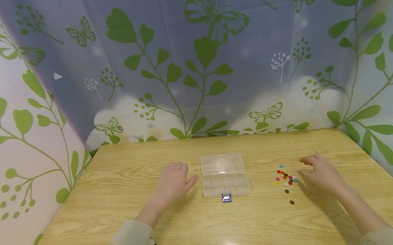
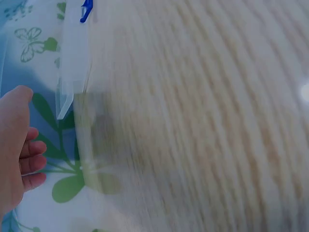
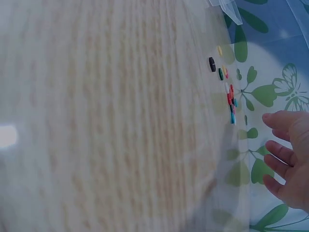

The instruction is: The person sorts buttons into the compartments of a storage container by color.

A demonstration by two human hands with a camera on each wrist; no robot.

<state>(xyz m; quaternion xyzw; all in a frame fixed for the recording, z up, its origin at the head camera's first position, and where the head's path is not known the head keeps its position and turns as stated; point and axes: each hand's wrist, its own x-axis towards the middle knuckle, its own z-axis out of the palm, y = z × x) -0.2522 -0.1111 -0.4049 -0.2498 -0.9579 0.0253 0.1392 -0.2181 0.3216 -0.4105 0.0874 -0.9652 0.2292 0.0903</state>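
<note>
A clear plastic compartment box [image 1: 208, 181] lies on the table with its lid [image 1: 221, 163] folded back and a blue-purple latch [image 1: 226, 197] at its front. Left of the box is my left hand [image 1: 175, 180], fingers relaxed, thumb pointing towards the box; it holds nothing. Small colourful buttons [image 1: 285, 175] are scattered right of the box, and a dark one [image 1: 291, 202] lies apart, nearer me. Just right of the buttons hovers my right hand [image 1: 319, 172], its fingers loosely bent and holding nothing. The right wrist view shows these buttons [image 3: 230, 99] beyond the right hand's fingertips.
The wood-grain table [image 1: 191, 230] carries the box and the buttons. Behind it and at both sides hangs a curtain [image 1: 165, 82] with green leaves and butterflies. A bright light reflection shows near the table's front.
</note>
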